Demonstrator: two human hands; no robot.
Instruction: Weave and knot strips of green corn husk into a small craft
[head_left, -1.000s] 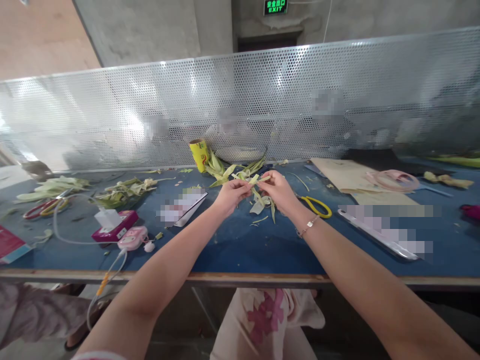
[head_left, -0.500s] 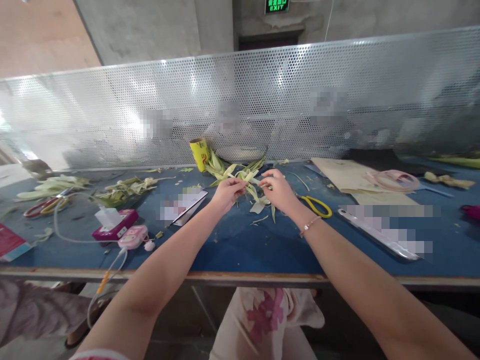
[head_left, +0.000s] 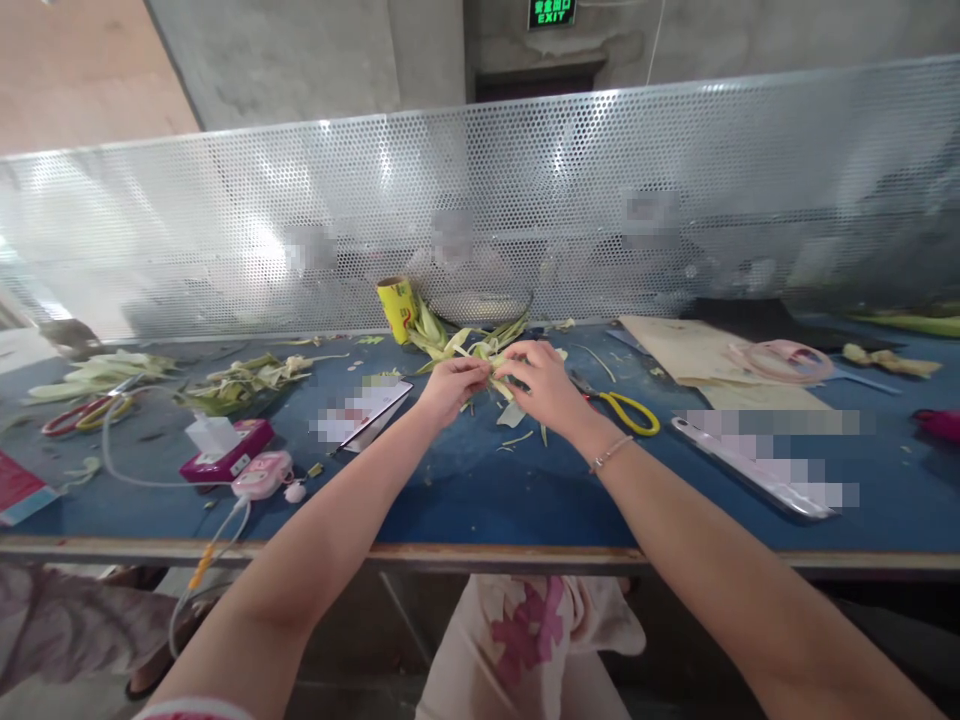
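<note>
Over the middle of the blue table, my left hand (head_left: 456,388) pinches a pale green corn husk (head_left: 496,362) between thumb and fingertips. My right hand (head_left: 546,388) is curled close beside it, its fingertips meeting at the same husk. What lies right between the fingers is partly hidden. Behind both hands is a loose heap of husk strips (head_left: 457,345), with a yellow printed roll (head_left: 397,308) standing tilted at its back left. Scissors with yellow handles (head_left: 631,412) rest just right of my right hand.
Phones (head_left: 367,410) (head_left: 757,470) lie on both sides. At left are husk piles (head_left: 255,380), red-handled scissors (head_left: 64,415), a purple power strip (head_left: 225,452) and a pink case with cable (head_left: 262,475). Brown paper (head_left: 675,350) lies at right. A perforated metal panel (head_left: 337,180) borders the back.
My right hand has moved left toward my left hand, and its fingertips have closed in on the husk. More of the yellow-handled scissors now shows. My left hand stays about where it was.
</note>
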